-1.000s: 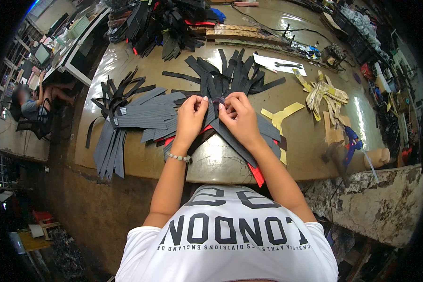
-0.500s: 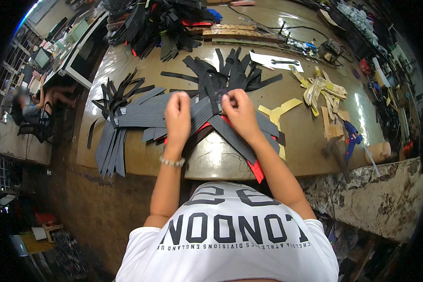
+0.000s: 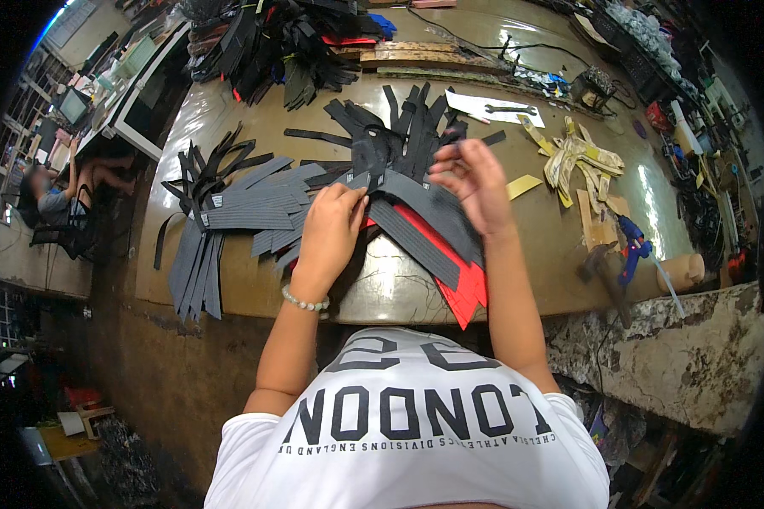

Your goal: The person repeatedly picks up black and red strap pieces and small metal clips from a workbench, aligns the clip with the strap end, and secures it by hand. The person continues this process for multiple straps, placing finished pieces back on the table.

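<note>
My left hand [image 3: 331, 227] lies at the middle of the table, its thumb and fingertips pinched on a dark grey webbing strap [image 3: 424, 206]. That strap runs from the centre of a bundle toward the lower right, over red strap pieces [image 3: 463, 293]. Raised to the right of the bundle, my right hand [image 3: 477, 182] has curled fingers and is slightly blurred. A small dark thing shows at its fingertips, too smeared to name. Black strap ends [image 3: 416, 119] fan out beyond both hands. Another bundle of grey and black straps [image 3: 250, 216] lies to the left.
A heap of black straps [image 3: 272, 51] sits at the far left beside wooden boards [image 3: 433, 58]. A wrench [image 3: 509, 109] rests on white paper. To the right are pale yellow strips [image 3: 581, 161], a hammer [image 3: 603, 271] and a blue glue gun [image 3: 632, 246]. Someone sits at the far left.
My right hand has lifted away to the right and turned upward. My left hand has come down and right onto the strap. The strap has swung rightward, with more red showing beneath.
</note>
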{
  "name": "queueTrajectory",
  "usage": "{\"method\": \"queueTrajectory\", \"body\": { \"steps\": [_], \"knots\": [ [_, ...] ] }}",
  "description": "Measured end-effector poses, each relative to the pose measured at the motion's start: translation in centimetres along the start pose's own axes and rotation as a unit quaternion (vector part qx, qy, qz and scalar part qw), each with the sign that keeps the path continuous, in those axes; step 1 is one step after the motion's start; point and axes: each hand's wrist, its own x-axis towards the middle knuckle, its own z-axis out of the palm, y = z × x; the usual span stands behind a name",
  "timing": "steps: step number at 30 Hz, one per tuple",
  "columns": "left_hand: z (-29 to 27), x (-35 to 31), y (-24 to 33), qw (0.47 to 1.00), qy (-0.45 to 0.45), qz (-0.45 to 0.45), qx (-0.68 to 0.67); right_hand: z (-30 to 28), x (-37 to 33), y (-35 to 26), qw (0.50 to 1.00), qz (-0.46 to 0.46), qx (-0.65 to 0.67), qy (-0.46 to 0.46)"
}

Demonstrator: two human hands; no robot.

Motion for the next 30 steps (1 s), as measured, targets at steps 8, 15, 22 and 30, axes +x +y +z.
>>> {"method": "queueTrajectory", "body": {
  "steps": [8, 15, 22, 30],
  "knots": [
    [1.3, 0.2, -1.4, 0.936, -0.064, -0.211, -0.274, 2.0, -0.5, 2.3, 0.994, 0.037, -0.072, -0.067],
    [1.9, 0.1, -2.5, 0.937, -0.069, -0.225, -0.258, 4.3, -1.1, 5.3, 0.864, -0.130, -0.486, -0.019],
    [1.3, 0.1, -2.7, 0.893, -0.097, -0.297, -0.325, 4.6, -1.3, 5.6, 0.831, -0.159, -0.531, -0.036],
    [1.5, -0.6, -2.6, 0.902, -0.084, -0.288, -0.310, 5.3, -1.8, 5.5, 0.764, -0.206, -0.609, -0.052]
  ]
}}
